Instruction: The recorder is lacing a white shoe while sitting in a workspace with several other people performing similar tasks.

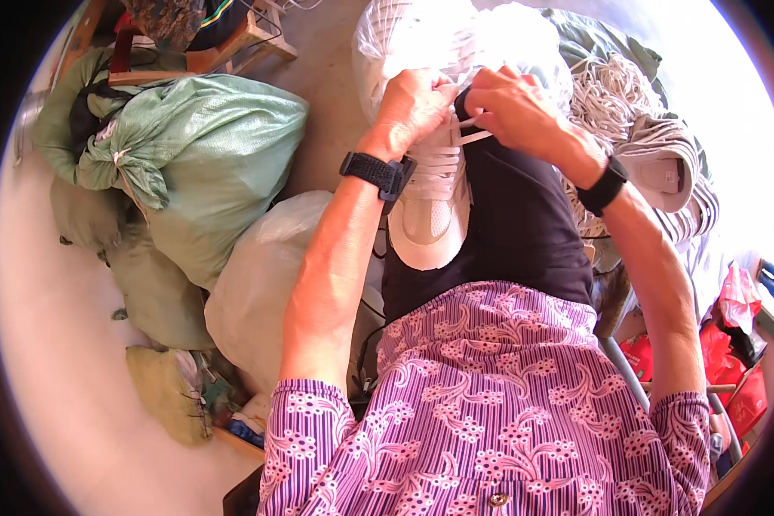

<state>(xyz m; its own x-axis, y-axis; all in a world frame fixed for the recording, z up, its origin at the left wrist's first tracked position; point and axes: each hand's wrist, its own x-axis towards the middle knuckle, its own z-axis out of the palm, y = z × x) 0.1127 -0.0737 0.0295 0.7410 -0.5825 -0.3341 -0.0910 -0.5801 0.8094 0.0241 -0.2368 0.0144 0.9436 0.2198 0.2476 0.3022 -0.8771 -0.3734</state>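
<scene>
A white sneaker [430, 228] rests on my black-trousered lap, its rounded toe pointing towards me. White lacing crosses its front, and a loose shoelace [473, 136] stretches from the lacing to my right hand [516, 112]. That hand is closed, gripping the lace to the right of the shoe. My left hand [414, 105] is at the upper end of the lacing, its thumb and fingers pinched together; what lies between them is hidden. A small black piece shows beside my right fingers; its kind is unclear. Both wrists wear black straps.
Beyond my hands lies a clear plastic bag [456, 39]. At right are a heap of pale laces [615, 99] and stacked beige shoe pieces [662, 163]. Green sacks [224, 155] and a whitish sack [267, 284] stand at left. Red bags [722, 353] sit at lower right.
</scene>
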